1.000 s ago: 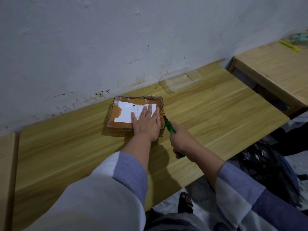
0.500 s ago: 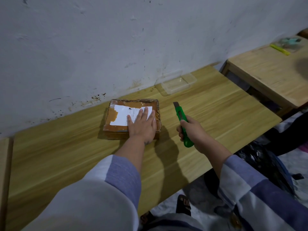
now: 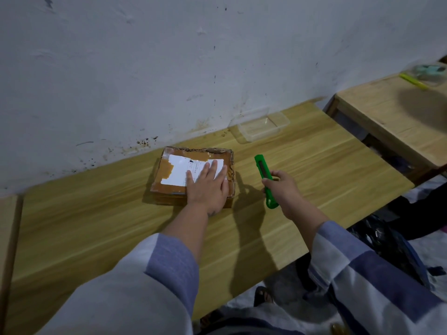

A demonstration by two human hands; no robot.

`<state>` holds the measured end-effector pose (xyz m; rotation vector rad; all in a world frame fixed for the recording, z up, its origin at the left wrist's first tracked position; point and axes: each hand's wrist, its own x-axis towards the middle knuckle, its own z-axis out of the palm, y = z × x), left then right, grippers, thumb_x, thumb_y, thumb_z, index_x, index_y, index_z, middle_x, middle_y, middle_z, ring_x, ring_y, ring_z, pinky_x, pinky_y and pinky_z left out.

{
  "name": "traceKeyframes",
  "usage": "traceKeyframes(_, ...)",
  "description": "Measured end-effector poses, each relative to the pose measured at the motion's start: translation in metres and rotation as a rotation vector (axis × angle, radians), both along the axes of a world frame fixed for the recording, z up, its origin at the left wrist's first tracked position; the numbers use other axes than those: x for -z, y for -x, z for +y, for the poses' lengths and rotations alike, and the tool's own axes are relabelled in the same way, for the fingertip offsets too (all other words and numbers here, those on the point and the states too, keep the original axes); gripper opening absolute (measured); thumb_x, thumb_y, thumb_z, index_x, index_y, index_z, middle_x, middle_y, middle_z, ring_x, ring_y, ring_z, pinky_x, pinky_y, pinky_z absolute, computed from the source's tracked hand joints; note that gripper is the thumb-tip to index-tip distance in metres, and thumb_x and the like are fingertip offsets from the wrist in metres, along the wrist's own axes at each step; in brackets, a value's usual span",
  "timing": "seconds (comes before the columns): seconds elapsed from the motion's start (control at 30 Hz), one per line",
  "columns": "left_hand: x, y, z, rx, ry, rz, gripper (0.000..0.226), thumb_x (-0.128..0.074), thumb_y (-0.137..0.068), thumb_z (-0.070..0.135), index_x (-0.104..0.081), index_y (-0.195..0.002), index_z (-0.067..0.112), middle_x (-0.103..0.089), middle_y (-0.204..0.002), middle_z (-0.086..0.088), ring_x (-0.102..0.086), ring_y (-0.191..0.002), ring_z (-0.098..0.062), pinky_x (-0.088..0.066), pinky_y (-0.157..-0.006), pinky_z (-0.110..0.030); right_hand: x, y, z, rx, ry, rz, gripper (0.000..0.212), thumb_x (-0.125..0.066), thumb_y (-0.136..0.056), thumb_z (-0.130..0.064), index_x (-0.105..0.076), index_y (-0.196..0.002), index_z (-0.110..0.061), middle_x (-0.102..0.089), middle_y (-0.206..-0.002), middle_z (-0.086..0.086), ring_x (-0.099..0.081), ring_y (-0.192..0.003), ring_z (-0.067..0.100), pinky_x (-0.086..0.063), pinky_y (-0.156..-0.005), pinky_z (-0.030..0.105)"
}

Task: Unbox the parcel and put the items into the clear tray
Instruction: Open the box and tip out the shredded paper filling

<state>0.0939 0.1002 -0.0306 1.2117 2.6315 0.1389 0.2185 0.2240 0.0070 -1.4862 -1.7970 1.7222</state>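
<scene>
A flat brown cardboard parcel [image 3: 169, 172] with a white label lies on the wooden table [image 3: 96, 226], close to the wall. My left hand [image 3: 209, 187] rests flat on its near right part, fingers spread. My right hand [image 3: 283, 187] is to the right of the parcel, apart from it, and grips a green utility knife [image 3: 263, 172] that points away from me. The clear tray [image 3: 261, 125] stands empty at the back of the table against the wall, to the right of the parcel.
A second wooden table [image 3: 391, 117] stands at the right, with a yellow pen [image 3: 413, 81] and a clear container [image 3: 430, 71] at its far end. A gap separates the two tables. Dark bags [image 3: 387, 243] lie on the floor at right.
My right hand drew the green knife away from the parcel's right edge and moved it to the right, now held clear of the box. The left hand stayed pressed on the parcel.
</scene>
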Motion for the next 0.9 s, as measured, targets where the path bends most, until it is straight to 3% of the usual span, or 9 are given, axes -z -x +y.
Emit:
traceKeyframes(0.1,-0.001,0.000,-0.003,0.009,-0.011,0.007,0.051,-0.011,-0.102,0.041,-0.006,-0.152,0.035,0.002,-0.162,0.005,0.006,-0.148,-0.015,0.004,-0.116,-0.057,0.010,0.009,0.010,-0.018,-0.137,-0.103,0.035,-0.063,-0.087,-0.015,-0.058,-0.121,-0.015,-0.065,-0.110,0.012,-0.059,-0.087,0.024,-0.046,-0.072,0.034)
traceKeyframes(0.27,0.001,-0.001,-0.004,0.006,-0.021,0.046,0.051,-0.010,-0.101,0.043,-0.006,-0.151,0.037,0.001,-0.162,0.007,0.005,-0.148,-0.014,0.000,-0.117,-0.056,0.022,0.036,0.033,-0.095,-0.207,-0.219,0.021,-0.071,-0.081,-0.017,-0.064,-0.100,-0.020,-0.068,-0.109,0.009,-0.061,-0.088,0.024,-0.055,-0.077,0.038)
traceKeyframes(0.37,0.002,-0.001,-0.004,-0.013,-0.045,0.052,0.051,-0.010,-0.100,0.045,-0.008,-0.151,0.038,-0.002,-0.161,0.009,0.002,-0.148,-0.012,-0.002,-0.118,-0.055,0.026,0.062,0.049,-0.200,-0.247,-0.256,0.026,-0.069,-0.083,-0.018,-0.065,-0.109,-0.018,-0.067,-0.112,0.011,-0.063,-0.099,0.028,-0.055,-0.083,0.040)
traceKeyframes(0.7,0.010,-0.002,-0.005,-0.085,-0.113,0.100,0.054,-0.013,-0.098,0.046,-0.017,-0.151,0.035,-0.010,-0.157,0.017,-0.006,-0.146,-0.003,-0.010,-0.118,-0.049,0.046,0.120,0.082,-0.545,-0.463,-0.336,0.032,-0.058,-0.091,-0.020,-0.063,-0.120,-0.007,-0.069,-0.112,0.016,-0.065,-0.097,0.031,-0.051,-0.076,0.033)
traceKeyframes(0.8,0.010,-0.004,-0.004,-0.097,-0.126,0.111,0.054,-0.019,-0.098,0.045,-0.021,-0.151,0.032,-0.014,-0.157,0.016,-0.012,-0.145,-0.003,-0.013,-0.118,-0.048,0.045,0.121,0.080,-0.551,-0.566,-0.226,0.029,-0.052,-0.094,-0.021,-0.064,-0.117,-0.009,-0.070,-0.107,0.015,-0.065,-0.091,0.031,-0.045,-0.067,0.027)
traceKeyframes(0.9,0.011,-0.006,-0.005,-0.093,-0.114,0.112,0.055,-0.019,-0.099,0.045,-0.018,-0.151,0.032,-0.013,-0.157,0.016,-0.010,-0.146,-0.003,-0.011,-0.119,-0.048,0.030,0.134,0.071,-0.610,-0.657,0.013,0.026,-0.052,-0.094,-0.022,-0.069,-0.111,-0.012,-0.073,-0.102,0.011,-0.067,-0.087,0.025,-0.042,-0.067,0.021)
